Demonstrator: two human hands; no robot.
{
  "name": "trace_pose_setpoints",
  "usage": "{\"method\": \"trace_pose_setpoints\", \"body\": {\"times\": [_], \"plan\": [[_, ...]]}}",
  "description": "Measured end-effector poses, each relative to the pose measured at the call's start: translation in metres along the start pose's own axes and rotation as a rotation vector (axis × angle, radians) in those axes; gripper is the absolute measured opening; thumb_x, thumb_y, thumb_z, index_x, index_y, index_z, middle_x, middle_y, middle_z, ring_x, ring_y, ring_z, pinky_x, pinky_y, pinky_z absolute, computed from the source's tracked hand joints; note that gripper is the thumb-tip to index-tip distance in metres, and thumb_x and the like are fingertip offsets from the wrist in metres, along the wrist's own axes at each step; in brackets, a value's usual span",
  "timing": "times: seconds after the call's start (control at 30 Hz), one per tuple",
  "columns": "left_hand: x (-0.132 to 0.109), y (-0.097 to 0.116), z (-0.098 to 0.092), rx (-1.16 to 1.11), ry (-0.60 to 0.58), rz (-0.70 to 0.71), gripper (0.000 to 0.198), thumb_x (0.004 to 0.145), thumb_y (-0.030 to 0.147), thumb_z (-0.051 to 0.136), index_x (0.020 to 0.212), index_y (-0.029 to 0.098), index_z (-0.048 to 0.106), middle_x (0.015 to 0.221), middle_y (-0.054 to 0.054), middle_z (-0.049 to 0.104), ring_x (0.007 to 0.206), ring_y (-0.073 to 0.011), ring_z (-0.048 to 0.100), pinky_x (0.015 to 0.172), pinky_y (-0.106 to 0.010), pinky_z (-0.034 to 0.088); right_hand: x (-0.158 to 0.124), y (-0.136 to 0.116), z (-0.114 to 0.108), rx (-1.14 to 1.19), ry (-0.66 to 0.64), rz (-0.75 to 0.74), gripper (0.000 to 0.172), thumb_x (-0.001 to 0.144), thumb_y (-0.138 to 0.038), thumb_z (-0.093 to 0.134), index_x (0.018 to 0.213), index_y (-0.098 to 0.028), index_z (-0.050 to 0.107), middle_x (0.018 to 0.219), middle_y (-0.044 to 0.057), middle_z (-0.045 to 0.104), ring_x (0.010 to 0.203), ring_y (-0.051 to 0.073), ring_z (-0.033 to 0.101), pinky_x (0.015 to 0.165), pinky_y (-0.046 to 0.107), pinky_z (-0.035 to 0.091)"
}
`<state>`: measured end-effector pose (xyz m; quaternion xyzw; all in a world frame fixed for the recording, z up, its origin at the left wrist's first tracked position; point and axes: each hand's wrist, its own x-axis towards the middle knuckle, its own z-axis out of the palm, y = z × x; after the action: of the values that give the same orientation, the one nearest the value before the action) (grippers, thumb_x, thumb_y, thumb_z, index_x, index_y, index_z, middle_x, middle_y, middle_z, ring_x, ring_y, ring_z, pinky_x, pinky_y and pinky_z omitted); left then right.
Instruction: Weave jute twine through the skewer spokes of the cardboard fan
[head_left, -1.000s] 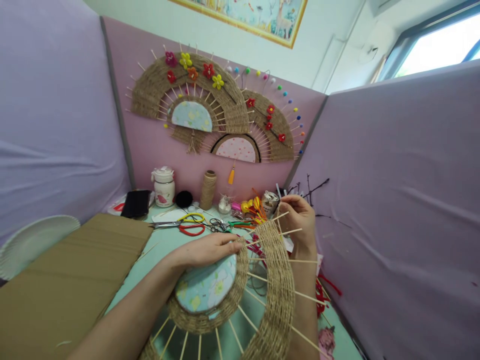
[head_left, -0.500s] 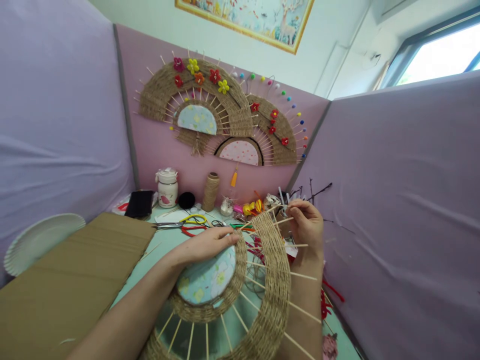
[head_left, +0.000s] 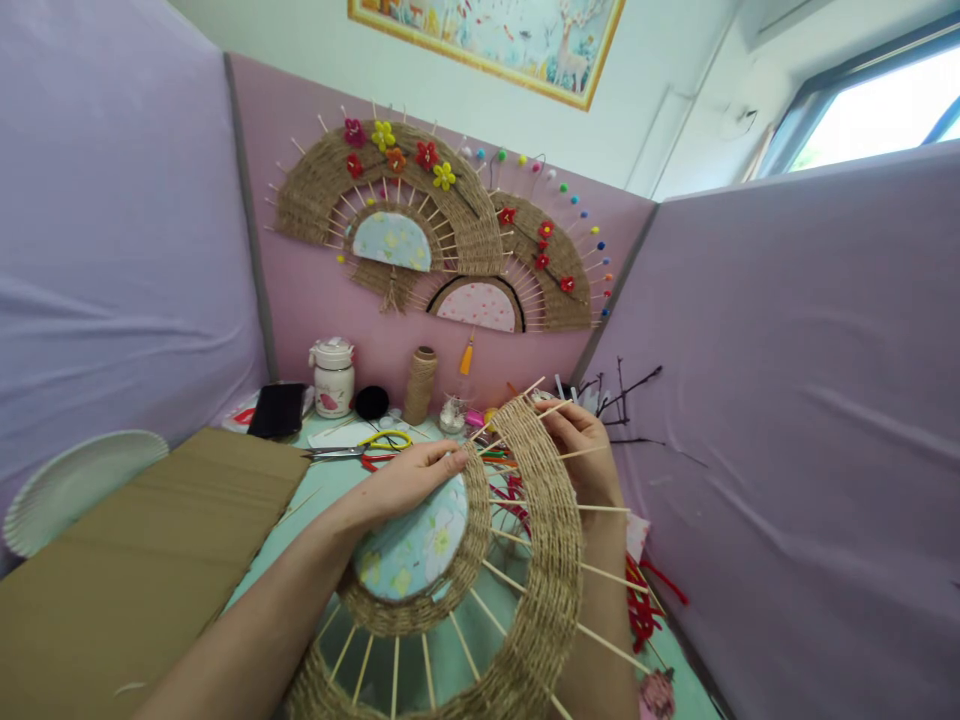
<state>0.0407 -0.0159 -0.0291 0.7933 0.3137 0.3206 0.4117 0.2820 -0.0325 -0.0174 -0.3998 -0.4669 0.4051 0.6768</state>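
Note:
A half-round fan (head_left: 551,530) of twine woven over thin wooden sticks is tilted in front of me, its pale blue flowered centre (head_left: 420,545) facing up. My left hand (head_left: 420,475) grips the upper end of the inner woven band, thumb on top. At the upper end of the outer band, my right hand (head_left: 581,440) is closed with fingertips pinched beside the stick ends. What those fingers hold is hidden by the weaving and sticks. Bare sticks (head_left: 615,580) jut past the outer edge.
Behind the fan are scissors (head_left: 360,450), a twine spool (head_left: 421,385) and a white jar (head_left: 333,378). Cardboard (head_left: 150,560) lies at left, dark twigs (head_left: 626,395) and red pipe cleaners (head_left: 643,610) at right. Finished fans (head_left: 315,195) hang on the pink panel (head_left: 330,310).
My right hand has moved left and slightly down, from beyond the stick ends to the outer band's end. The fan has turned slightly; my left hand keeps its grip.

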Motion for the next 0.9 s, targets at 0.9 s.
{"method": "trace_pose_setpoints", "body": {"times": [0.9], "plan": [[-0.008, 0.000, -0.016, -0.312, 0.055, -0.164, 0.030, 0.081, 0.052, 0.060, 0.083, 0.022, 0.066, 0.081, -0.003, 0.065, 0.078, -0.0211, 0.058, 0.066, -0.029, 0.041, 0.009, 0.000, -0.011, 0.002, -0.003, -0.120, 0.043, 0.074, -0.057, 0.075, 0.062, -0.019, 0.058, 0.053, -0.006, 0.037, 0.048, 0.008, 0.029, 0.045, 0.024, 0.022]]}}
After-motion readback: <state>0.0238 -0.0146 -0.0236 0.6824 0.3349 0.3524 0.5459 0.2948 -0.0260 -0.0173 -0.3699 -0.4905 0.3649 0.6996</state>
